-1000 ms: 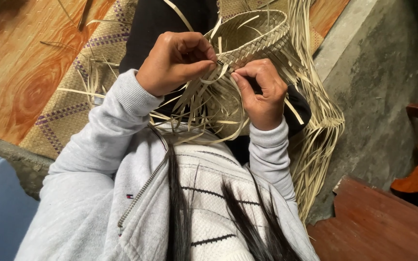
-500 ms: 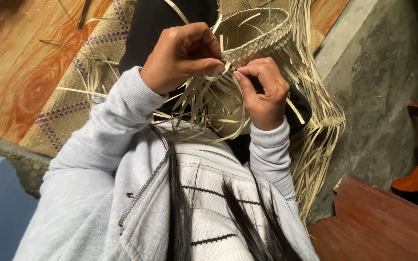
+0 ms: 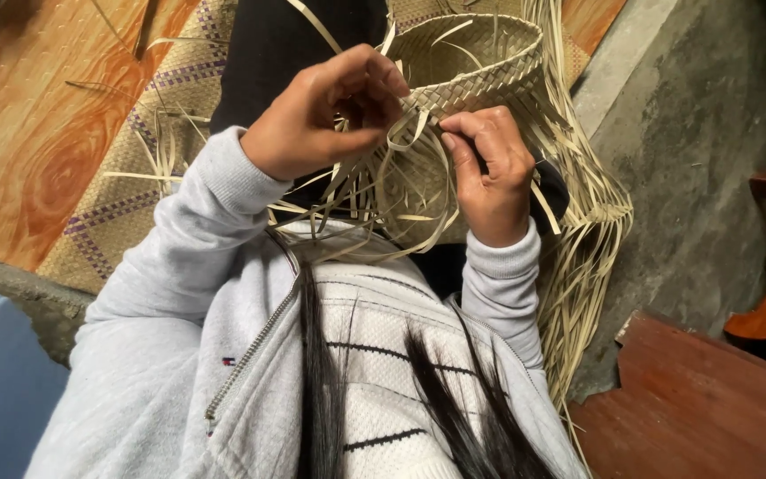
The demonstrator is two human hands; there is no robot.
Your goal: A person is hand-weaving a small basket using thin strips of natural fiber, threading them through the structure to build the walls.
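Note:
A half-woven straw basket (image 3: 480, 58) rests on my lap, its round rim turned away from me. Loose pale straw strips (image 3: 374, 191) hang from its near edge. My left hand (image 3: 321, 115) pinches a strip at the near rim, fingers curled shut on it. Just to its right, my right hand (image 3: 489, 173) grips the woven edge and another strip, thumb pressed against the weave. Both hands are close together at the basket's near side.
A woven mat (image 3: 144, 168) with purple lines lies on the wood-patterned floor (image 3: 37, 133) at the left. A long bundle of straw (image 3: 591, 239) trails down the right, beside a grey concrete floor (image 3: 693, 151). Reddish wooden furniture (image 3: 702, 408) stands at the lower right.
My left hand has lifted slightly up and rightward, pulling a strip toward the rim. The right hand has stayed on the woven edge.

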